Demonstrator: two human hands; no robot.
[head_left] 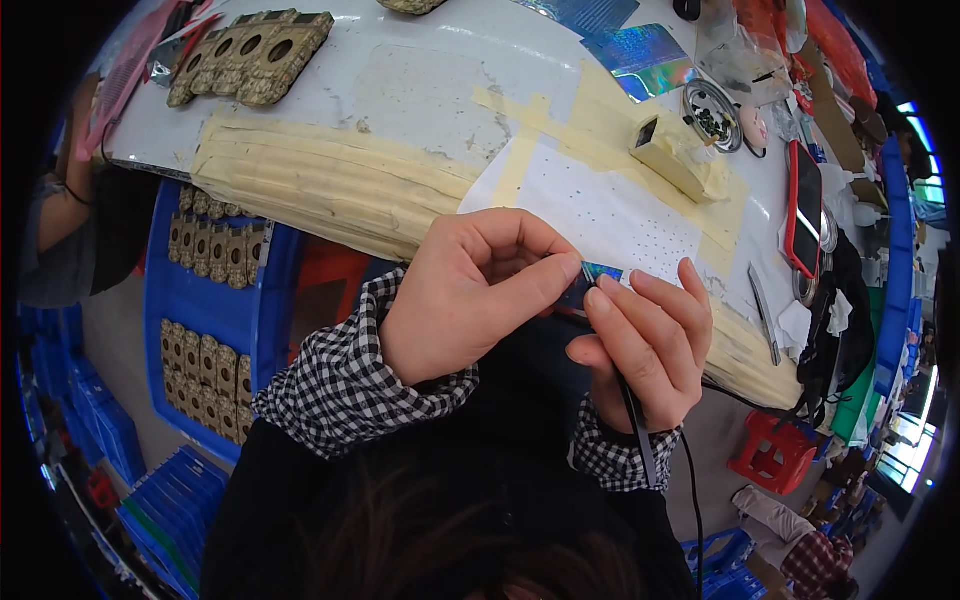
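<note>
Over the table's padded front edge, my two hands meet with their fingertips close together. My left hand [465,290] is closed, thumb and forefinger pinching a small shiny holographic piece [604,270]. Slim dark tweezers [636,425] lie in my right hand [650,345], their handle running down past the palm and their tips at the piece by my left thumb. The other fingers of my right hand are loosely spread. Just beyond the hands lies a white paper sheet [570,195] scattered with small dark dots, taped along its edges.
Camouflage-patterned toy parts [252,55] stand at the far left; several more fill a blue tray [205,300] below. Holographic sheets [640,60], a beige block [675,160], a round dish [712,115], a red-cased phone [803,205] and metal tweezers [766,310] lie rightward. Another person's arm [65,210] is left.
</note>
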